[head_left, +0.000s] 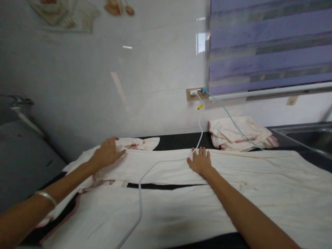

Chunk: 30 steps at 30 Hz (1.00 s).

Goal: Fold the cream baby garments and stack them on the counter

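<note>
My left hand [109, 152] and right hand [201, 162] both lie flat, fingers spread, neither grip pinching anything, pressing on a folded pale cloth [246, 166] spread across the dark bench [176, 140]. A white cable [141, 193] runs over the cloth beside my right hand, up to a wall socket [194, 93].

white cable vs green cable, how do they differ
The white cable runs from the wall socket down across the spread cloth; the green cable runs right over the folded cloth. White looks thicker, green thinner. Both plug in at that socket.
</note>
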Each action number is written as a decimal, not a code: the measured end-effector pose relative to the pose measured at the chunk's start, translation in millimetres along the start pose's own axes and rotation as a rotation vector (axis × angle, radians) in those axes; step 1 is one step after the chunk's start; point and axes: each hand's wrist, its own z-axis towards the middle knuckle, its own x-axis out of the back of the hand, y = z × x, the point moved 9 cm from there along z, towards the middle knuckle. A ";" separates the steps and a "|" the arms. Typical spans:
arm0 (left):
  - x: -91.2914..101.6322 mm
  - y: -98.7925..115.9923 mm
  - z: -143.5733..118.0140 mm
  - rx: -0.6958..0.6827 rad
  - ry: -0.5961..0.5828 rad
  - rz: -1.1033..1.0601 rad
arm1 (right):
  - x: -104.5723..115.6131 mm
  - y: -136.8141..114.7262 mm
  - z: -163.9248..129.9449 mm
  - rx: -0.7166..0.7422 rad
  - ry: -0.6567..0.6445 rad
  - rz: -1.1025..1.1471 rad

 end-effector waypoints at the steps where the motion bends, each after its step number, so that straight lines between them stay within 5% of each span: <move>1: 4.1 23.3 -3.0 -0.075 0.044 0.034 | 0.8 0.0 -0.1 -0.003 0.014 0.006; 5: -16.1 140.2 -26.6 -0.339 -0.025 -0.129 | 10.4 -1.8 -0.7 -0.015 0.113 0.056; 10: -65.7 267.9 -31.2 -0.163 -0.083 -0.417 | 38.1 -6.1 -4.8 0.013 0.293 0.113; 14: -100.1 337.1 -24.5 -0.139 -0.139 -0.479 | 55.7 -6.2 -9.2 0.035 0.368 0.156; 18: -114.4 351.5 -27.4 -0.152 -0.190 -0.470 | 58.3 -4.9 -10.1 0.004 0.355 0.149; 30: -113.0 364.6 -52.5 -0.373 -0.129 -0.284 | 46.3 2.2 -7.0 0.033 0.159 -0.015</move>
